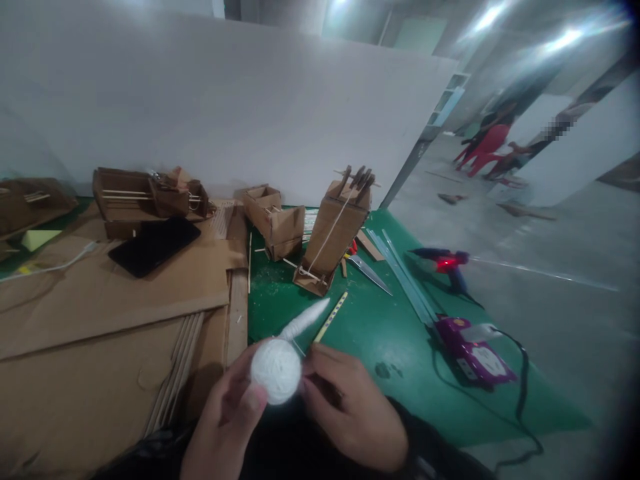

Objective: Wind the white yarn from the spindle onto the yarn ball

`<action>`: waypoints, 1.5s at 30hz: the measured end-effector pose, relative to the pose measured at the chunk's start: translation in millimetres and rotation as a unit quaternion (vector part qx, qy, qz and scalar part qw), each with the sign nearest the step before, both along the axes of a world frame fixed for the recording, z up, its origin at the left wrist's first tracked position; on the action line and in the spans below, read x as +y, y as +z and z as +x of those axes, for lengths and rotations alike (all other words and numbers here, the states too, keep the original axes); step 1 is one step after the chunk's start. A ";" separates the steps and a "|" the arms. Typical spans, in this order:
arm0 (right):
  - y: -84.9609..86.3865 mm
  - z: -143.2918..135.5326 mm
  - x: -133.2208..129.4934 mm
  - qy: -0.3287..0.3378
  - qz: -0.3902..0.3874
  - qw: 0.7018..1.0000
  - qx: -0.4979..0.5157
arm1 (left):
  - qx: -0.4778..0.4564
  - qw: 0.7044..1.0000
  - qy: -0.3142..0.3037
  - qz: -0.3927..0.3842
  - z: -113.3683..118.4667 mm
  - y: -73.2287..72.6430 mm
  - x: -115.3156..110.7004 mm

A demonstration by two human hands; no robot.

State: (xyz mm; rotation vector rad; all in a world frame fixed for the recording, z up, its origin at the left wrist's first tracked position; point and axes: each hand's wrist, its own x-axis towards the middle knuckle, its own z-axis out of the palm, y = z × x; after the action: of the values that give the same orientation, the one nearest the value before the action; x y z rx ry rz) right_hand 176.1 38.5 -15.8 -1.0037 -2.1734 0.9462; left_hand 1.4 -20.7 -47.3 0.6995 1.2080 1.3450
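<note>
A ball of white string [276, 371] sits in my left hand [227, 413], with the thumb and fingers curled round it. My right hand [353, 403] is closed in a pinch at the ball's right side. A thin strand runs down toward those fingertips, which are partly hidden. Just beyond the ball, a tapered white wound piece [305, 320] points up and to the right. Past my right fingers lies a narrow yellow strip with dark marks [331, 317].
Cardboard models [337, 230] with sticks stand along the white partition. Scissors [370, 273], clear glue sticks [405, 280], a lit glue gun [447, 263] and a purple power strip [473, 353] lie on the green table. Cardboard sheets [100, 327] and a black phone [156, 247] are at left.
</note>
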 end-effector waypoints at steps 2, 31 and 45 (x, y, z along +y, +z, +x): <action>4.8 8.0 12.4 0.032 -0.001 0.999 -0.037 | 0.016 0.999 -0.031 -0.001 -0.3 4.3 -2.3; -4.0 -19.9 -12.2 -0.021 -0.092 0.991 0.090 | 0.015 0.996 -0.078 0.040 -1.4 2.9 9.3; 32.7 -1.0 30.6 -0.027 -0.127 0.989 -0.065 | 0.174 0.968 -0.181 0.010 0.9 10.3 11.0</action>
State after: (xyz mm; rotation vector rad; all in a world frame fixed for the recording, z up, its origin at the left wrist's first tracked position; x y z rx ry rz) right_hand 175.1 69.0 16.9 -1.2690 -2.1543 1.1835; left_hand 2.3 -9.7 -37.0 1.1467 1.2626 0.9542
